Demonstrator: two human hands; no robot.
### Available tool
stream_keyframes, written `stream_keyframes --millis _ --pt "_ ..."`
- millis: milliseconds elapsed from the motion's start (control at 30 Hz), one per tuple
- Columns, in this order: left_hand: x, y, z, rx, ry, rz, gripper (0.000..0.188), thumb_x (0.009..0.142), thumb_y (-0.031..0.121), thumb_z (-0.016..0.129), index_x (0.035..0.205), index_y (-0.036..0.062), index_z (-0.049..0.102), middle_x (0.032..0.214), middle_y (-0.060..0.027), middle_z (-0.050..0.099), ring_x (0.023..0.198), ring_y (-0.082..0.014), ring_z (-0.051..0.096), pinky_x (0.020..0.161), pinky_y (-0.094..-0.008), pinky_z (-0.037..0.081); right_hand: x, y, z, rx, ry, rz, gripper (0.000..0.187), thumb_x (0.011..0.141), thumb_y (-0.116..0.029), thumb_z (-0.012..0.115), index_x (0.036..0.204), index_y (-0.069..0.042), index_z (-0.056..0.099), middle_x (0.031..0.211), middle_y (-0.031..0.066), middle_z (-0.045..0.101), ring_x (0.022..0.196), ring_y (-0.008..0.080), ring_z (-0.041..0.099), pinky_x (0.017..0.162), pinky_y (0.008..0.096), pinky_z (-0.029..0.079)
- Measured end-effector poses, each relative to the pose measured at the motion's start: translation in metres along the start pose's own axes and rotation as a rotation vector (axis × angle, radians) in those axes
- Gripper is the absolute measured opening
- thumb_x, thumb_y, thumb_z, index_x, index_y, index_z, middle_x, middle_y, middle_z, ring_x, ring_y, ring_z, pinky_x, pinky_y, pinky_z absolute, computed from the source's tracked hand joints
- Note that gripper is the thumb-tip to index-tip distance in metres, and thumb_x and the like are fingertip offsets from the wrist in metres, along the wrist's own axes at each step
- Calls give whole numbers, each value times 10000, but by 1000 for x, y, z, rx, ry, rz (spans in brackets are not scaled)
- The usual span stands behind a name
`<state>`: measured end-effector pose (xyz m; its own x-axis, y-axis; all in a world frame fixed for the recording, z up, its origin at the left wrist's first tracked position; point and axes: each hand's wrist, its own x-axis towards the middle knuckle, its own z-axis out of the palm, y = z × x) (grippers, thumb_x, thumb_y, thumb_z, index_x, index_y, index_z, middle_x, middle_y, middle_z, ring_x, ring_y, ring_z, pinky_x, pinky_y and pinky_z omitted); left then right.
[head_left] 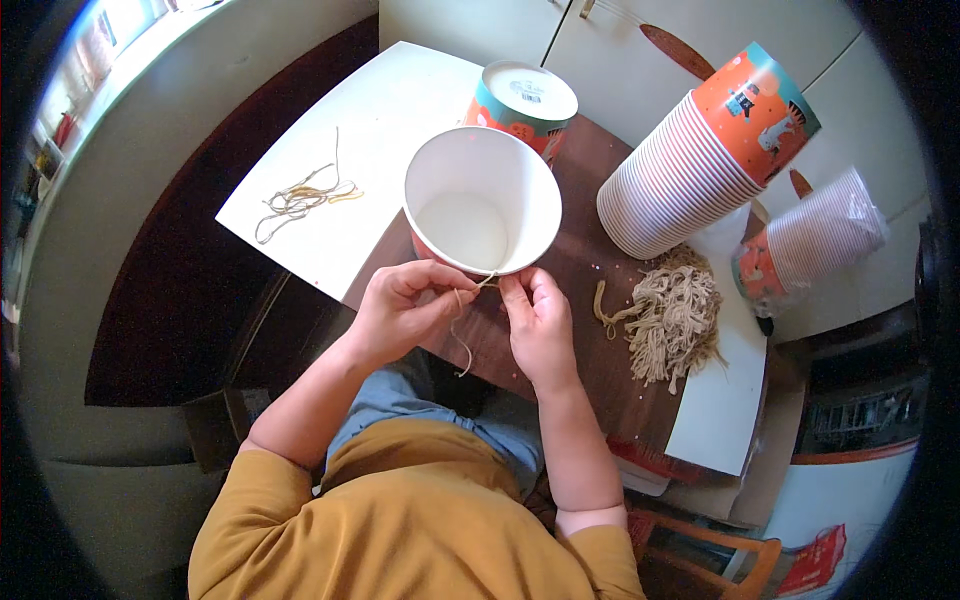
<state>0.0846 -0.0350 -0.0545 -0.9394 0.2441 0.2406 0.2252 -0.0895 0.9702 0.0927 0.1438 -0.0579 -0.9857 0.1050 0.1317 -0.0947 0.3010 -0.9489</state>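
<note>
Both hands' fingers (443,272) (518,302) pinch string (487,281) between their tips (beside the paper tub (480,185)).

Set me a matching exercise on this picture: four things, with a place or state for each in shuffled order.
1. open tub
2. thin cord
3. tangled cords
4. wrapped stack of tubs

A. lying on the white left part of the table
B. covered in clear plastic
C. pinched in the left hand
D. showing its white inside to the camera

Pairs: 1-D, 2-C, 3-A, 4-B
</note>
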Motion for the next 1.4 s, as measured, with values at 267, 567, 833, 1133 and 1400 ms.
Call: stream_keyframes --millis 267,567,833,1133,1400 --pt "-1 -7 -3 71 -14 146 94 848 24 656 938 10 678 875 -74 686 816 -123 630 730 -252 503 -8 -22 -5 -144 153 -270 147 859 -90 647 966 -6 594 963 137 569 835 259 587 743 361 482" --pt "0 16 -4 219 -34 375 149 770 -19 709 909 30 687 868 -88 641 832 -208 639 745 -306 519 -1 -23 1 -525 140 -904 246 747 -66 688 981 -115 633 1048 71 574 968 262 558 855 408 407" --pt "-1 24 -2 181 -63 384 123 776 -22 699 890 24 686 847 -91 651 789 -203 657 709 -309 528 -2 -20 0 -542 174 -935 190 767 -129 692 947 -121 631 1011 44 604 927 229 579 850 396 404" --pt "-3 22 1 167 -59 388 118 777 0 716 889 32 694 823 -87 654 794 -205 666 705 -297 525 -8 -22 4 -443 171 -885 190 767 -136 696 941 -123 620 1032 38 622 936 227 596 866 409 402" --pt "-14 29 3 16 -128 420 77 792 29 730 866 20 709 797 -81 647 739 -174 630 657 -286 504 -3 -15 2 -523 222 -883 194 736 -100 707 906 -130 621 1001 28 630 941 229 603 938 456 383"
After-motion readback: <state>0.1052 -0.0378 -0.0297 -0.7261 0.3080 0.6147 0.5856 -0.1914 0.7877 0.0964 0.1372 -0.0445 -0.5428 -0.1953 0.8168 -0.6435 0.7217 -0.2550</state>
